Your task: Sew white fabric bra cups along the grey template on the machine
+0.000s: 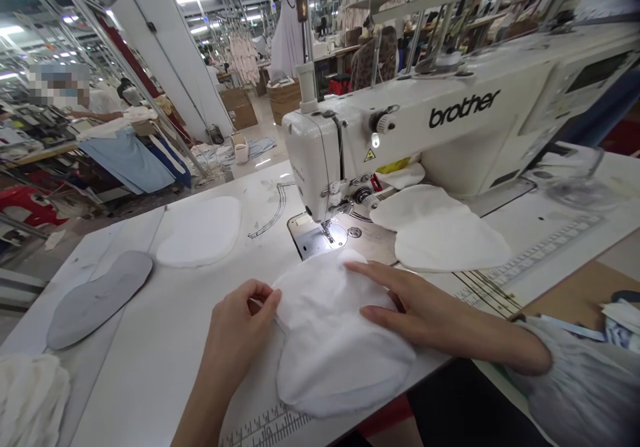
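Observation:
A rounded white fabric piece (335, 340) lies on the table in front of the sewing machine (320, 160), its far edge close to the presser foot (327, 230). At its left edge my left hand (245, 320) pinches the cloth between thumb and forefinger. My right hand (410, 300) rests on the cloth's right side, thumb and forefinger apart and touching its surface. The near end of the cloth hangs toward the table's front edge. The machine's lamp lights the needle plate (305, 233).
More white fabric pieces (440, 233) lie under the machine arm. On the left are a white padded piece (200, 230), a grey curved template (100, 300) and a stack of white pieces (30, 400). Another person (95, 93) sits in the left background.

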Demonstrator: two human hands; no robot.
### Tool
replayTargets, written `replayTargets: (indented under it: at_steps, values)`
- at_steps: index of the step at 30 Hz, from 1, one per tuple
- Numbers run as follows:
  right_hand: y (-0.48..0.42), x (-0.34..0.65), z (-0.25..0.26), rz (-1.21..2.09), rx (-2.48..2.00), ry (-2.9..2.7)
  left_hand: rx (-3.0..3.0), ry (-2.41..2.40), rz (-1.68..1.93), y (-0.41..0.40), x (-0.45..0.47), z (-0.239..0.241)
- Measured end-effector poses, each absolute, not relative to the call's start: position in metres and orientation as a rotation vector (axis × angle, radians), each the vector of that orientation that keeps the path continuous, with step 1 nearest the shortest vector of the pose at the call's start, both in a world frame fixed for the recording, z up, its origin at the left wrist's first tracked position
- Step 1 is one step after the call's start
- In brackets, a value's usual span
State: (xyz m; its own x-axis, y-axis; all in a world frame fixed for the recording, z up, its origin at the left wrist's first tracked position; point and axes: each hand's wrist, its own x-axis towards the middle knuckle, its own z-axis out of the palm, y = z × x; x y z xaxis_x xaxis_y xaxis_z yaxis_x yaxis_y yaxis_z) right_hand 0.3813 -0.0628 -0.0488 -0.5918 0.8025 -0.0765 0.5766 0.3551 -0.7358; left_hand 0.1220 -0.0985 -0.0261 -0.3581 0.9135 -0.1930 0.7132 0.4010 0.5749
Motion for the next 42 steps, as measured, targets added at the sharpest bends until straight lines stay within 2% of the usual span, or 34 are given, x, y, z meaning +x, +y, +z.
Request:
replayTargets:
  at_steps: [15,19,23,26,32,37,42]
  values:
    - [-0.059,0.378,-0.046,1.105,-1.227,-2.296,1.408,2.268,0.649,-0.101,0.124,-0.030]
    - [-0.063,0.388,-0.042,1.205,-1.234,-2.203,1.788,2.292,0.699,-0.113,0.120,-0.040]
    - [-0.072,0.401,-0.041,1.405,-1.207,-2.110,2.435,1.905,0.783,-0.132,0.113,-0.055]
    - [-0.076,0.405,-0.042,1.444,-1.177,-2.089,2.528,1.717,0.683,-0.143,0.109,-0.066]
    - [-0.080,0.406,-0.042,1.453,-1.210,-2.060,2.529,1.737,0.593,-0.149,0.105,-0.072]
    - [-0.083,0.407,-0.048,1.299,-1.151,-2.130,2.703,1.671,0.625,-0.160,0.106,-0.071]
    - [-0.088,0.409,-0.057,1.117,-1.123,-2.249,2.694,1.767,0.896,-0.188,0.117,-0.075]
